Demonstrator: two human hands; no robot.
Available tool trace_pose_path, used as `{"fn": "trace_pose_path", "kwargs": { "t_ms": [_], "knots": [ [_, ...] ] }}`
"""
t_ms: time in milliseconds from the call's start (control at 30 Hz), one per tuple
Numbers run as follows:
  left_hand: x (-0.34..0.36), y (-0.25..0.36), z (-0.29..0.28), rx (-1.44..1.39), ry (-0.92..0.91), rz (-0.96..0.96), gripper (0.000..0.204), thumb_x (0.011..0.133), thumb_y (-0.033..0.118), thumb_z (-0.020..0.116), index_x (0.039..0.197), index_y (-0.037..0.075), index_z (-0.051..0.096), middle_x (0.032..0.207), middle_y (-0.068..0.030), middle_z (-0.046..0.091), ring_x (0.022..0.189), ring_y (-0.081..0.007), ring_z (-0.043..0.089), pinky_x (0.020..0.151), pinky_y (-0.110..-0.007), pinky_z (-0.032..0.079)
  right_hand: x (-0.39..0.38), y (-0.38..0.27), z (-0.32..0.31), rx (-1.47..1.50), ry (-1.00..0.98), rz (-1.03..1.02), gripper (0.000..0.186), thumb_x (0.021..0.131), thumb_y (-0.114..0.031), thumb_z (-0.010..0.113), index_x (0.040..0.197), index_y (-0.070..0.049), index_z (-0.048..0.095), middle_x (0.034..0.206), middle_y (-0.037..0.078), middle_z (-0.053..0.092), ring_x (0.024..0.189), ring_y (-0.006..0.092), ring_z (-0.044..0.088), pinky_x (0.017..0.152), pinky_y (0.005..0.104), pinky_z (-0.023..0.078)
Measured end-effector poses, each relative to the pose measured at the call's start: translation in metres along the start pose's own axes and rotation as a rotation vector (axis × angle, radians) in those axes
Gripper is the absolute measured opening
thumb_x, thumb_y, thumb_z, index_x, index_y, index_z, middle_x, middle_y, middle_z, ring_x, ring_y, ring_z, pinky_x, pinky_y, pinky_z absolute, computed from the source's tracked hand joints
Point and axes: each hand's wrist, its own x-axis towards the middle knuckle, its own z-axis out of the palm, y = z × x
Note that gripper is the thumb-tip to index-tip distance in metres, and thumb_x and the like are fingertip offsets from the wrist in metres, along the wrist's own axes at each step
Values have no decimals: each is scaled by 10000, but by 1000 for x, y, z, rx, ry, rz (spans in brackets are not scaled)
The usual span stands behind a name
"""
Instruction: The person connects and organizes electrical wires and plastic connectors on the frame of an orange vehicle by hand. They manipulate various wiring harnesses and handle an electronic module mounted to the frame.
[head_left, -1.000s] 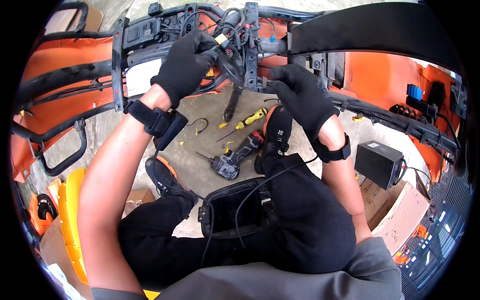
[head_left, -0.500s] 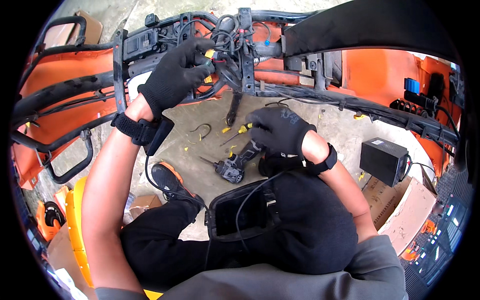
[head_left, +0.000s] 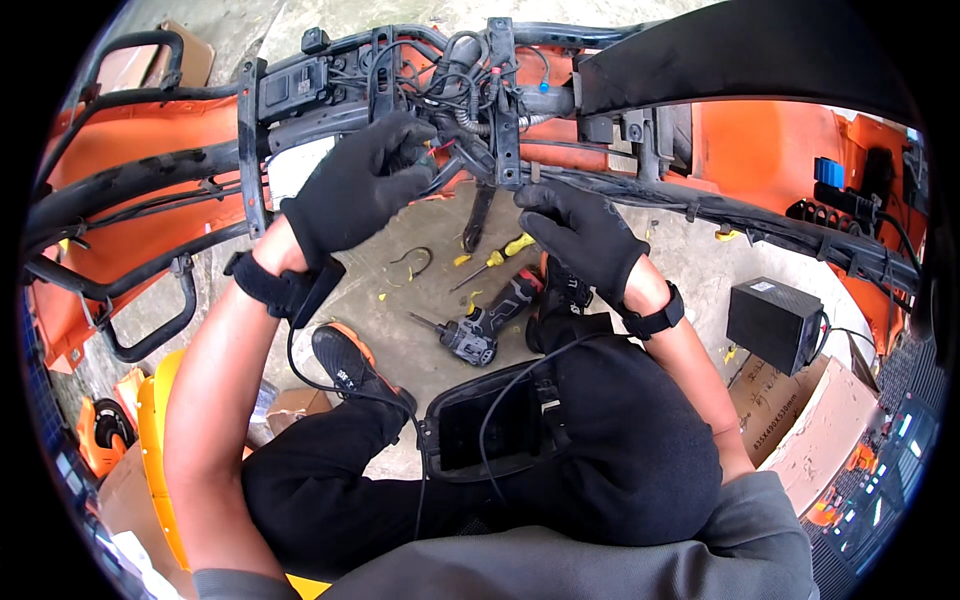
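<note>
My left hand (head_left: 360, 180), in a black glove, is closed around a small wire connector with red and green bits (head_left: 432, 152), partly hidden by my fingers, at the wiring bundle (head_left: 460, 90) on the black tubular frame (head_left: 150, 180). My right hand (head_left: 585, 230), also gloved, hovers just below the upright bracket (head_left: 505, 140) with curled fingers; whether it holds anything is hidden. Below my hands, a yellow screwdriver (head_left: 515, 248) and a cordless power drill (head_left: 468, 340) lie on the concrete floor (head_left: 400, 295).
Orange body panels (head_left: 750, 150) run along the frame, under a curved black panel (head_left: 720, 55). At the right are a black box (head_left: 775, 325) and cardboard box (head_left: 830, 420); at the left, yellow plastic parts (head_left: 160, 450). An open black bag (head_left: 440, 440) lies between my legs.
My left hand has shifted slightly downward at the wiring. My right hand dropped over the screwdriver half a second ago and has risen again toward the frame, its fingers curled.
</note>
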Motion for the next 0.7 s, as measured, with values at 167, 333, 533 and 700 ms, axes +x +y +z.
{"fn": "trace_pose_path", "kwargs": {
  "t_ms": [167,333,533,700],
  "knots": [
    [-13,-13,19,-148,75,-67,372,930,55,665,1286,61,555,1004,25,546,803,-43,502,687,-218,441,1,-24,1,121,102,-48,318,946,-167,641,1223,-13,652,1063,159,684,896,241,661,843,346,514],
    [-15,-10,22,-241,64,-70,390,931,80,674,1301,64,553,1003,23,537,818,-48,505,695,-217,443,27,-49,16,-195,252,-374,376,938,-133,620,1295,-19,597,1175,188,656,973,305,672,861,378,532],
    [-22,-24,25,-182,92,-40,440,929,75,661,1345,72,521,1001,16,552,818,-60,512,704,-234,451,64,-50,38,-614,191,-406,354,898,-90,605,1250,-51,593,1155,167,663,1040,358,655,875,447,533],
    [-22,-20,31,-225,165,28,414,930,47,626,1329,57,515,996,-16,588,804,-69,534,702,-240,460,71,-35,32,-222,292,-417,216,880,-84,636,1088,-48,680,1036,160,680,989,364,661,844,444,524]
  ]
}}
